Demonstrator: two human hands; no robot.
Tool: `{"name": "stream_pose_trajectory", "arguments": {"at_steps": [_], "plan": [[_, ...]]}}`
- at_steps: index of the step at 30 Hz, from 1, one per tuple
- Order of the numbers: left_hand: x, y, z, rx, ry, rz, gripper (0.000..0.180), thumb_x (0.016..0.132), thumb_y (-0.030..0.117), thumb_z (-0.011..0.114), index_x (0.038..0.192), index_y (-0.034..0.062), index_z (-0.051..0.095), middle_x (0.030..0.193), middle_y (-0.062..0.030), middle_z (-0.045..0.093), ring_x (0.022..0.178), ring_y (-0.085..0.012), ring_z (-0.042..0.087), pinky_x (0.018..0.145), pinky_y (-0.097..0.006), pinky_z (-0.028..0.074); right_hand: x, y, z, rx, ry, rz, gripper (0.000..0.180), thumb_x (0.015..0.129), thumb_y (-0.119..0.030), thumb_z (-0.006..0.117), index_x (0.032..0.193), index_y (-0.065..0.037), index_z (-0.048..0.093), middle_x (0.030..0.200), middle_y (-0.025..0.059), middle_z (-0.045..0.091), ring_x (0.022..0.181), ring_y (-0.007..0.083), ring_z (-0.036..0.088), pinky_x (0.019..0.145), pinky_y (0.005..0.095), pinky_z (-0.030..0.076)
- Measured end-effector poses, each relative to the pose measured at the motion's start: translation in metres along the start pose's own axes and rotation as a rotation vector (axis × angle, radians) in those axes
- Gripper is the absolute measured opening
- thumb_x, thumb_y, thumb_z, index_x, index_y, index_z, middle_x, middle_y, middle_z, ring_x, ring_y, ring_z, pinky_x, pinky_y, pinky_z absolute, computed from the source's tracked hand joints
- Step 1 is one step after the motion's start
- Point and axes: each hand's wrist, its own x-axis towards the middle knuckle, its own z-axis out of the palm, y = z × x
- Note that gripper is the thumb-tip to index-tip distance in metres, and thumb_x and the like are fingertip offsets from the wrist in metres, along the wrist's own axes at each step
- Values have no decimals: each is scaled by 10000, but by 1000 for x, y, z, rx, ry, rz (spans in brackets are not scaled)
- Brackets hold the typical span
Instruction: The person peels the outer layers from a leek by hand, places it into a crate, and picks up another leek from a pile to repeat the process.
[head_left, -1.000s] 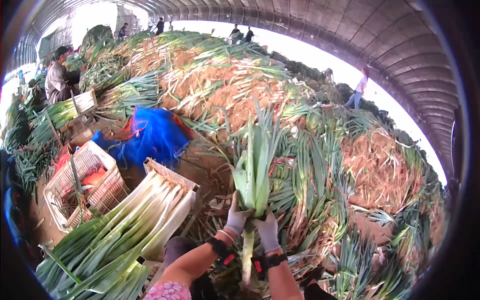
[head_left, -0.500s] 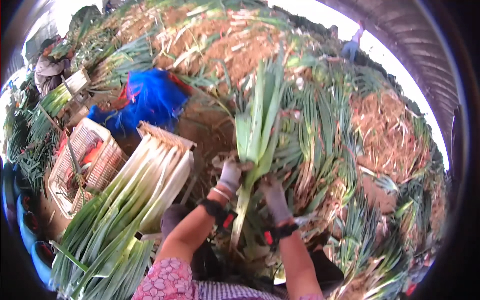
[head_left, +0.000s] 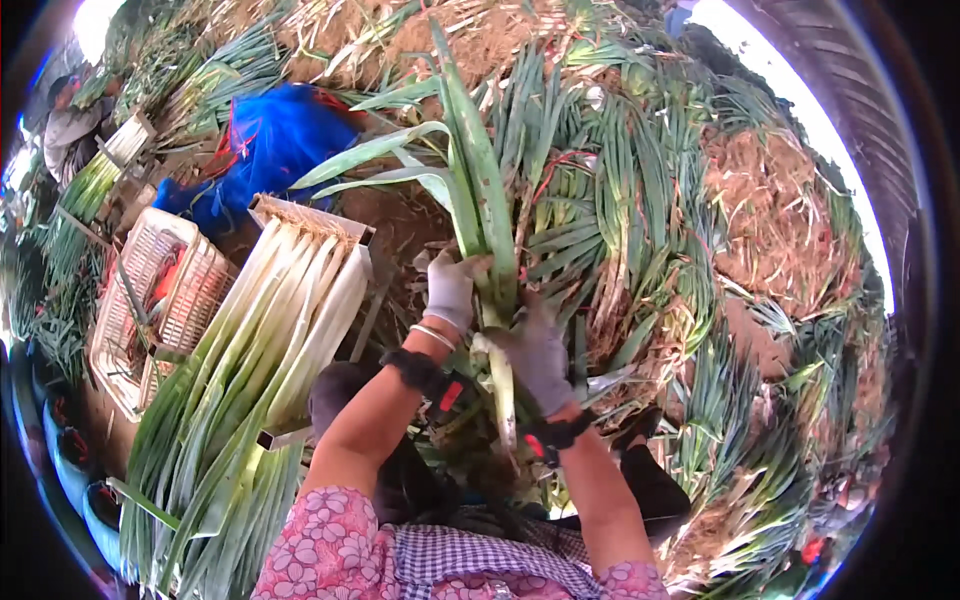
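Note:
A leek (head_left: 490,210) stands in front of me, its broad green leaves spreading away and its pale stalk and root end pointing toward my lap. My left hand (head_left: 452,292), in a pale glove, is closed round it where the leaves meet the stalk. Just below, my gloved right hand (head_left: 538,355) has its fingers bent against the stalk, with a pale strip of leaf by the fingertips. To my left, trimmed leeks (head_left: 285,300) lie side by side in a metal-ended rack (head_left: 285,438), white ends away from me.
A cream plastic basket (head_left: 185,235) with red material inside stands left of the rack. Beyond lies a blue mesh heap (head_left: 290,140). Untrimmed leeks (head_left: 620,190) and peelings (head_left: 775,220) cover the ground ahead and right. Another person (head_left: 70,125) sits far left.
The leek has turned, its leaves now fanning to the left. My right hand has moved in against the stalk, below my left hand. The view has tipped downward.

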Motion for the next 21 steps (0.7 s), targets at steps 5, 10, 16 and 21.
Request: {"name": "stream_pose_trajectory", "arguments": {"at_steps": [5, 10, 16, 21], "plan": [[-10, 3, 8, 0, 65, 75, 373, 757, 43, 693, 1090, -49, 550, 949, -115, 636, 834, -198, 613, 736, -352, 509, 4, -9, 18, 492, -66, 381, 270, 804, -205, 687, 948, -10, 569, 781, 147, 646, 737, 258, 643, 660, 367, 474], [-14, 8, 7, -83, -65, 13, 303, 812, 114, 656, 1062, -31, 566, 835, -82, 634, 719, -173, 614, 658, -301, 495, 9, -18, 6, 736, -72, 541, 182, 812, -100, 625, 956, 10, 642, 750, 91, 634, 669, 135, 544, 643, 303, 457], [-14, -19, 7, 107, -82, -94, 184, 815, 129, 641, 912, -28, 653, 744, -49, 616, 648, -158, 580, 603, -303, 485, 2, -17, 0, 696, -62, 632, 169, 838, -97, 608, 961, 17, 627, 795, 47, 633, 680, 112, 527, 614, 293, 446], [27, -39, -26, 245, -33, 211, 239, 805, 71, 630, 1030, -6, 644, 834, -70, 624, 698, -195, 603, 632, -335, 497, -18, -2, -17, 948, 87, 804, 187, 891, -191, 616, 939, -12, 596, 775, 14, 579, 629, 126, 506, 564, 269, 410]]}}
